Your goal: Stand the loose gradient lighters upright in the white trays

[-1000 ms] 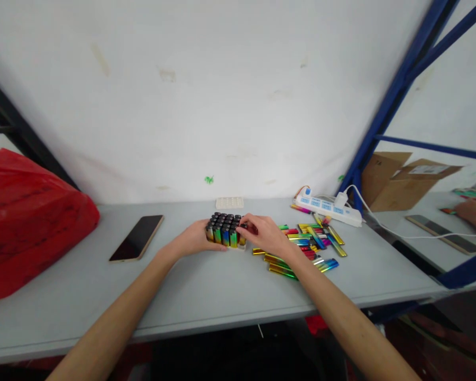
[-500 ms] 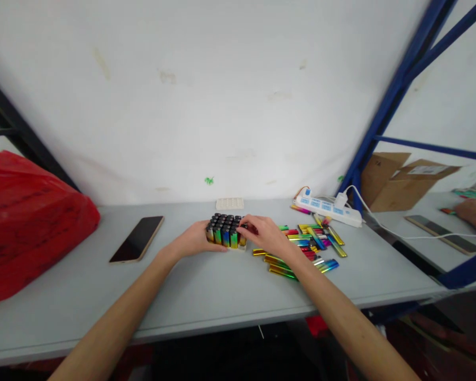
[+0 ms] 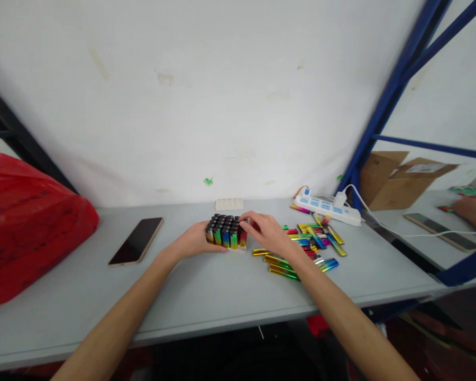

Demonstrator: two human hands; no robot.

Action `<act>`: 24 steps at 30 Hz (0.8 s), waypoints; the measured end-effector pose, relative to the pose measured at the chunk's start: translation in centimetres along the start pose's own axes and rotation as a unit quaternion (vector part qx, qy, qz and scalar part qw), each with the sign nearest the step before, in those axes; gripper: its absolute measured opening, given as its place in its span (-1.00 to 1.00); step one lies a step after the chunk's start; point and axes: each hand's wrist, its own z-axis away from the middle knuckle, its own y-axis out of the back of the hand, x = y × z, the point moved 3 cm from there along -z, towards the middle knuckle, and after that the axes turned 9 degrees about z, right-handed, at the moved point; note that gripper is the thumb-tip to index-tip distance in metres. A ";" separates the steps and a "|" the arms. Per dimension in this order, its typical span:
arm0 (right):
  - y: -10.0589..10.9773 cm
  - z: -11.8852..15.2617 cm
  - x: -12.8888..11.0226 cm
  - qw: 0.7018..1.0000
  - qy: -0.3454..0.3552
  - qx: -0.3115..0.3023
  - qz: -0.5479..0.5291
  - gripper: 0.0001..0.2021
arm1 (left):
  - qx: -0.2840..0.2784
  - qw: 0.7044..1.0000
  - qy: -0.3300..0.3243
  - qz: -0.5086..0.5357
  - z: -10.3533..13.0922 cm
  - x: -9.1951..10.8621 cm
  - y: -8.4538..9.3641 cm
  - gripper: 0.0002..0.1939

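A block of upright lighters (image 3: 226,236), with black tops and shiny multicoloured bodies, stands in rows in a white tray (image 3: 241,248). My left hand (image 3: 194,239) is wrapped round the block's left side, its thumb along the front. At the right end, my right hand (image 3: 262,228) has its fingers closed on the top of a reddish lighter (image 3: 241,237) at the front corner. The fingertips partly cover that lighter. Loose lighters (image 3: 283,269) in gold, green, blue and red lie in a pile to the right, partly behind my right wrist.
A second white tray (image 3: 229,204) rests by the wall. A phone (image 3: 137,241) and a red plastic bag (image 3: 31,227) are on the left. At the back right lies a power strip (image 3: 328,210) with a white cable. Beyond the blue frame (image 3: 375,132) are a cardboard box (image 3: 396,182) and another person's hand (image 3: 474,209).
The reddish lighter at the front right corner shows more clearly in its slot, and my right fingers have shifted slightly up onto its top. My left hand keeps its hold.
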 end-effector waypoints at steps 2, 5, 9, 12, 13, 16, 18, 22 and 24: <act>0.7 0.0 0.2 1.000 -0.010 0.027 0.002 -0.75 | 0.000 1.000 0.004 0.009 0.0 0.0 0.0 -0.26; 1.6 0.0 0.7 1.000 -0.009 0.014 -0.005 -0.78 | 0.001 1.000 0.009 0.022 0.0 -0.2 -0.1 -0.28; 1.9 0.4 1.9 0.990 -0.032 -0.134 -0.001 -0.73 | 0.003 1.000 0.008 0.025 0.1 -0.3 -0.1 -0.30; 1.2 1.1 3.0 0.971 -0.049 -0.234 -0.001 -0.72 | 0.002 0.999 0.007 0.034 0.2 -0.1 -0.1 -0.28; 0.9 1.2 3.3 0.966 -0.049 -0.254 -0.003 -0.70 | 0.002 0.999 0.007 0.036 0.2 0.0 -0.1 -0.28; -0.1 1.4 3.8 0.961 -0.035 -0.273 0.000 -0.71 | 0.003 0.999 0.009 0.041 0.2 0.1 -0.1 -0.26; -0.5 1.4 3.8 0.962 -0.026 -0.269 0.020 -0.80 | 0.002 0.999 0.014 0.043 0.1 0.1 -0.1 -0.25; -0.4 1.3 4.2 0.967 -0.063 -0.222 0.105 -0.88 | -0.002 0.999 0.015 0.035 0.1 -0.1 -0.1 -0.26; 0.0 1.1 4.5 0.971 -0.105 -0.168 0.132 -0.85 | 0.000 1.000 0.011 0.028 0.1 -0.1 -0.1 -0.26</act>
